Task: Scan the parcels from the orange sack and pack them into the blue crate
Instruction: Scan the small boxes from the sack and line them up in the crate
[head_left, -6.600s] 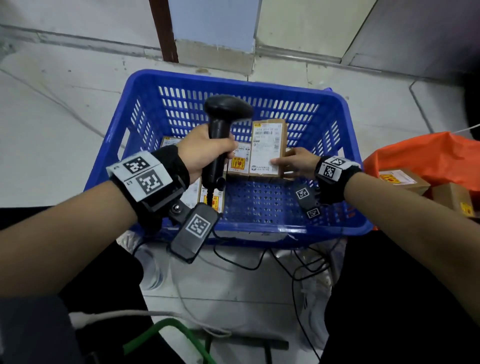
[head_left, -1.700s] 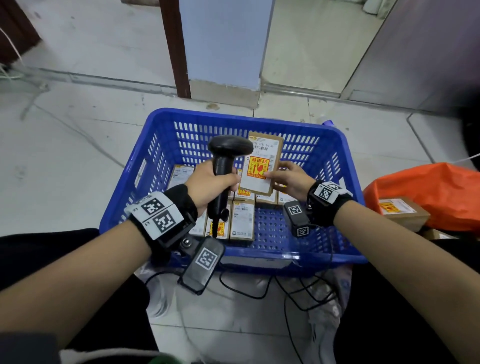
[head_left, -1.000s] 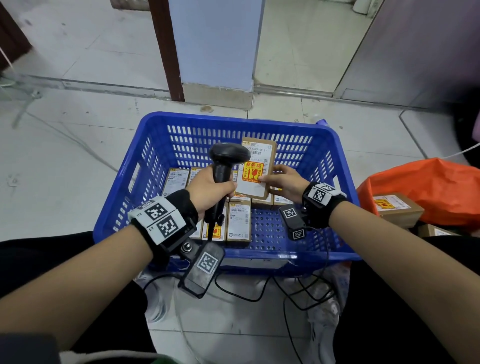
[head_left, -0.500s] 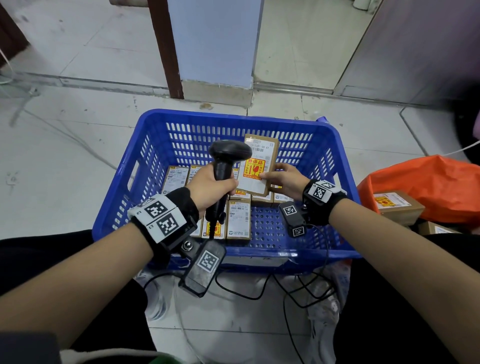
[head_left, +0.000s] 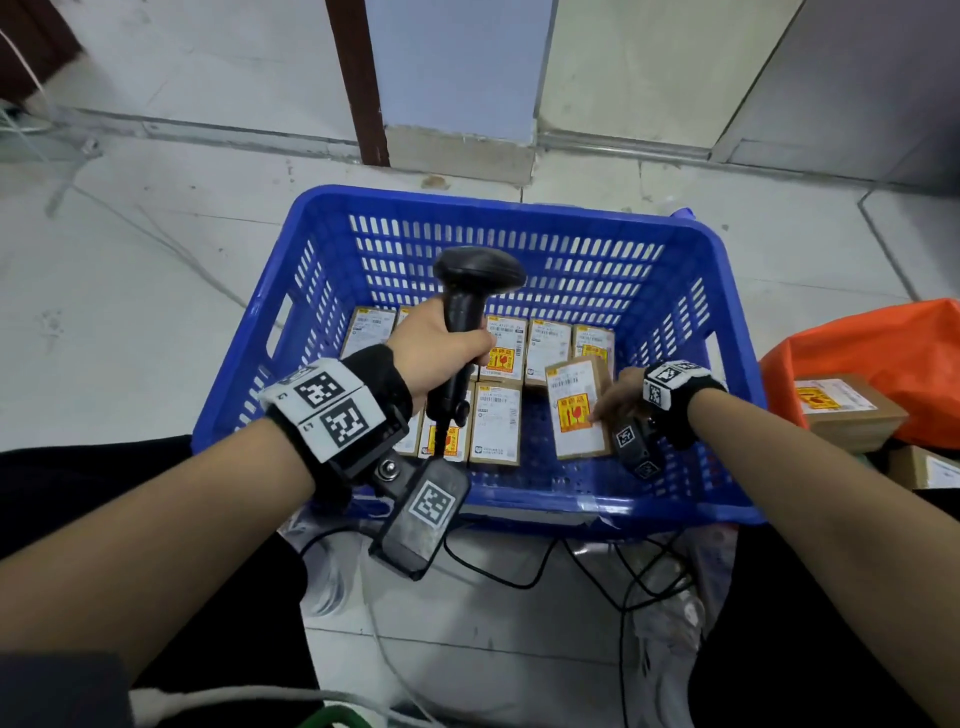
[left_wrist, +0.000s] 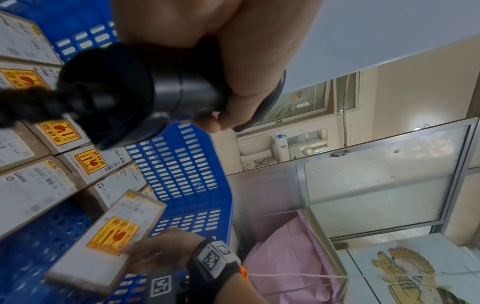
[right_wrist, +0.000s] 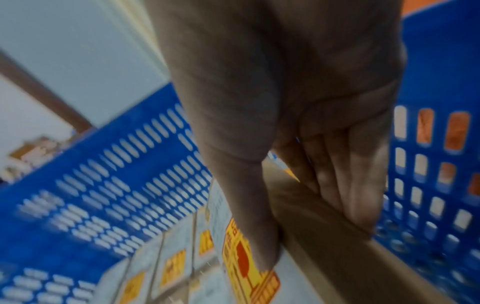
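The blue crate (head_left: 691, 280) stands on the floor in front of me with several labelled brown parcels (head_left: 496, 421) lying flat in rows on its bottom. My left hand (head_left: 441, 348) grips the handle of a black barcode scanner (head_left: 475, 270), held upright over the crate's left half. My right hand (head_left: 615, 400) pinches a brown parcel (head_left: 576, 408) with a yellow fragile sticker, thumb on top and fingers along its side (right_wrist: 335, 185); it hangs tilted low inside the crate's right part. The orange sack (head_left: 883, 343) lies at the right.
A brown parcel (head_left: 847, 410) pokes out of the sack, another (head_left: 930, 467) lies below it. Black cables (head_left: 597, 566) and clear plastic lie on the floor between crate and my knees. A pillar (head_left: 457, 78) stands behind the crate.
My right hand has brought the parcel down from in front of the scanner, where it stood upright, to low in the crate's right part. The scanner hand has stayed about where it was.
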